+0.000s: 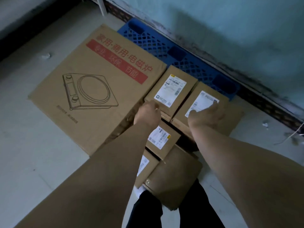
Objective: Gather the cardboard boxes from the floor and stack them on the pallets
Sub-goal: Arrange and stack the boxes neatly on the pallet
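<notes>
A blue plastic pallet (177, 53) lies along the wall. On it sit a large cardboard box (92, 89) printed with a cooker drawing and red text, and two small labelled boxes side by side, one on the left (172, 89) and one on the right (204, 102). My left hand (148, 112) has its fingers curled at the near corner of the left small box. My right hand (207, 114) rests flat, fingers spread, on the right small box's label. Closer to me, lower down, are several more small boxes (162, 139) and a taped box (176, 176).
A pale blue wall (230, 30) with a dark stained base runs behind the pallet. Grey tiled floor (32, 153) stretches to the left, with a scrap of paper (46, 55). My dark trouser legs (148, 209) stand just behind the taped box.
</notes>
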Tool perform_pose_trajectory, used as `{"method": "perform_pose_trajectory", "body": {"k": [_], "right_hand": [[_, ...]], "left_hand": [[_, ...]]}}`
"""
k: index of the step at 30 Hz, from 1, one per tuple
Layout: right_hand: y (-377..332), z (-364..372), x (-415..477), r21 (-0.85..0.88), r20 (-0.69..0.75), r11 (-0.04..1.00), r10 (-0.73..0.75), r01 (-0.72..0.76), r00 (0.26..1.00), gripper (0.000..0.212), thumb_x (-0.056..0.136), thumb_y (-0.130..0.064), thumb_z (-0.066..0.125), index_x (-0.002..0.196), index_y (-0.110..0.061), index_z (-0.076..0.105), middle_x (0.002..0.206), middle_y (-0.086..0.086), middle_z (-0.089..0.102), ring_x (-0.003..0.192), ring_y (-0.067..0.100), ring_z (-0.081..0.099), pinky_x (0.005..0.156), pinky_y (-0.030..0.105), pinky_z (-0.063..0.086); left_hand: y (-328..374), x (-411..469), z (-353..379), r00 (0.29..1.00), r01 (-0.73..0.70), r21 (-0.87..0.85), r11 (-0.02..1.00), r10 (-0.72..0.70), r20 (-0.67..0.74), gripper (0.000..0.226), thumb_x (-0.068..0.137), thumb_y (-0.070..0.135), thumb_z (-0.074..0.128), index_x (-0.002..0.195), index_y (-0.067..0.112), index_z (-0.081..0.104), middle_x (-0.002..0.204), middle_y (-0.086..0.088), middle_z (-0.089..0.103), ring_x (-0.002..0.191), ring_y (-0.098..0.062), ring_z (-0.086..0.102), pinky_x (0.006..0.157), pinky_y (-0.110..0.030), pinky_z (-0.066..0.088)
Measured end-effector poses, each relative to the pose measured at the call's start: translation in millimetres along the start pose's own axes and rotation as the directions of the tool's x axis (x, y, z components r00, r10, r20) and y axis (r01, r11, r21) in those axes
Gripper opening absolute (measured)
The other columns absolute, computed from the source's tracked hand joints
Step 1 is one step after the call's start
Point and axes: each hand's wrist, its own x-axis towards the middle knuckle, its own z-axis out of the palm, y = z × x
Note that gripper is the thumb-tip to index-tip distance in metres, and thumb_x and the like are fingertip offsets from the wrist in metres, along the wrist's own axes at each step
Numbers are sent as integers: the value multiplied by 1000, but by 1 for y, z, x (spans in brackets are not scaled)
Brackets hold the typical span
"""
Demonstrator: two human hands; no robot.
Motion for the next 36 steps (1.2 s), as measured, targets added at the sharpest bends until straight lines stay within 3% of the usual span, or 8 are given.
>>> {"method": "perform_pose_trajectory", "body": {"k": [4, 8, 18, 22, 25, 28, 32, 36], "right_hand": [[15, 8, 41, 196, 79, 967, 152, -164, 985, 94, 81, -42, 69, 153, -22, 11, 151, 14, 25, 131, 36, 39, 104, 54, 42], [23, 10, 52, 226, 176, 961, 119, -158, 977, 101, 78, -49, 72, 153, -28, 8, 151, 11, 27, 129, 36, 44, 101, 54, 46], [-4, 10, 57, -73, 227, 974, 223, -212, 948, 151, 49, -79, 72, 152, -11, -16, 159, 18, -5, 143, 34, 16, 110, 56, 30], [3, 1, 66, -152, 181, 970, 219, -192, 959, 150, 42, -74, 77, 152, -20, -11, 156, 18, 9, 141, 37, 20, 106, 59, 32], [7, -13, 74, -230, 113, 967, 138, -109, 984, 142, 46, -70, 76, 153, -24, -5, 154, 17, 16, 137, 36, 26, 102, 57, 35], [10, -24, 84, -249, 75, 963, 129, -107, 989, 143, 46, -72, 75, 153, -23, -5, 153, 18, 16, 136, 35, 26, 102, 55, 36], [8, -32, 97, -220, 103, 962, 187, -161, 977, 141, 48, -71, 74, 154, -22, -6, 154, 17, 12, 136, 35, 23, 103, 55, 36], [0, -24, 97, -186, 189, 977, 135, -99, 973, 142, 47, -72, 75, 154, -23, -6, 153, 16, 13, 134, 35, 26, 101, 56, 39]], "left_hand": [[38, 17, 34, 983, -90, 59, 994, 80, 164, 36, 96, 15, 38, 127, 15, 57, 128, -8, 54, 115, -27, 55, 94, -40, 49], [64, 22, 55, 996, -35, 276, 961, 10, 89, 41, 88, -2, 40, 125, 10, 51, 121, -10, 47, 102, -27, 54, 71, -36, 47], [84, 30, 78, 999, 40, 369, 929, -46, 8, 33, 97, 31, 37, 116, 17, 60, 107, -4, 56, 106, -25, 47, 80, -36, 45], [73, 31, 67, 999, -36, 298, 954, 32, 19, 28, 90, 20, 52, 112, 32, 65, 117, 1, 48, 112, -22, 41, 88, -35, 40], [63, 42, 56, 975, 67, 329, 942, 8, -221, 55, 87, 35, 57, 139, 22, 42, 141, -5, 37, 130, -29, 34, 107, -40, 31], [60, 52, 56, 959, 273, 305, 912, -232, -164, 94, 73, 68, 59, 143, 13, 29, 146, -11, 30, 137, -34, 25, 115, -47, 23], [67, 55, 64, 970, 242, 359, 901, -225, -90, 100, 60, 72, 70, 139, 25, 29, 158, -17, 9, 146, -41, 4, 119, -51, 12], [78, 65, 61, 962, 271, 443, 854, -252, -104, 119, 46, 78, 74, 137, 18, 25, 151, -15, 21, 135, -36, 26, 109, -47, 27]]}}
